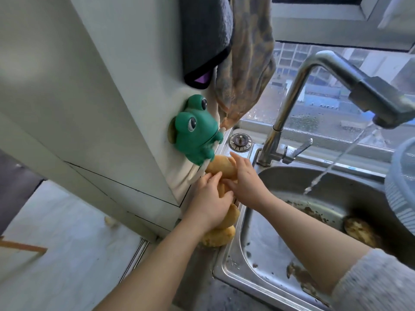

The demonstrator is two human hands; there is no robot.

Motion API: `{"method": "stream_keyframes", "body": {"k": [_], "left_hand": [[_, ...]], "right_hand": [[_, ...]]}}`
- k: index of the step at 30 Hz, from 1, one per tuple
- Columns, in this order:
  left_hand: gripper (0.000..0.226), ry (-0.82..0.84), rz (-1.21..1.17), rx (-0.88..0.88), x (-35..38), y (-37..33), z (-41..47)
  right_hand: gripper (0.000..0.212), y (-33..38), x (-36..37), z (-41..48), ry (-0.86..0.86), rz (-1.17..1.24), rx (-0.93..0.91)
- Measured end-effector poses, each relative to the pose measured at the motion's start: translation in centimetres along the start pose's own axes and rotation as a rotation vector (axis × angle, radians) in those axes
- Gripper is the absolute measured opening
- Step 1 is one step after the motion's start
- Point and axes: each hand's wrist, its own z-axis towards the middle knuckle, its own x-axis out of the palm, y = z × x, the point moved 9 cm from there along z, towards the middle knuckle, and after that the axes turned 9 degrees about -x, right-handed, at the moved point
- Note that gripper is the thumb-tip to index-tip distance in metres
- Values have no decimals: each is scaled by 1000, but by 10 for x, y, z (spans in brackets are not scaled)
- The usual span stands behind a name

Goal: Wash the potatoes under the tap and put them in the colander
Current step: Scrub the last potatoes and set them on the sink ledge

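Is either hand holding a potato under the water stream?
No, both the left hand and right hand grip potatoes beside the sink, clear of the stream from the tap.

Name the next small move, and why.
Probably lift the top tan potato, gripped by the right hand, off the pile beside the steel sink and carry it into the stream from the metal tap: water already runs with nothing under it. The left hand holds a second potato.
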Motion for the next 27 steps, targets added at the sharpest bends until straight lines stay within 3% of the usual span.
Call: {"method": "stream_keyframes", "body": {"k": [4, 7, 9, 13, 19, 27], "left_hand": [[52, -85, -54, 40, -8, -9, -7], [33, -136, -118, 145, -6, -32, -19], [20, -84, -158, 186, 11, -48, -24], [15, 140, -111, 162, 81, -65, -31], [26, 497, 69, 55, 196, -78, -44], [31, 579, 120, -28, 275, -83, -28]], "right_hand": [[78, 0, -8, -13, -16, 49, 21], [69, -7, -12, -37, -61, 149, 37], [55, -27, -11, -62, -64, 197, 80], [33, -107, -14, -122, 93, 128, 323], [43, -227, -60, -203, 104, -79, 659], [76, -332, -84, -228, -73, -255, 844]]}}
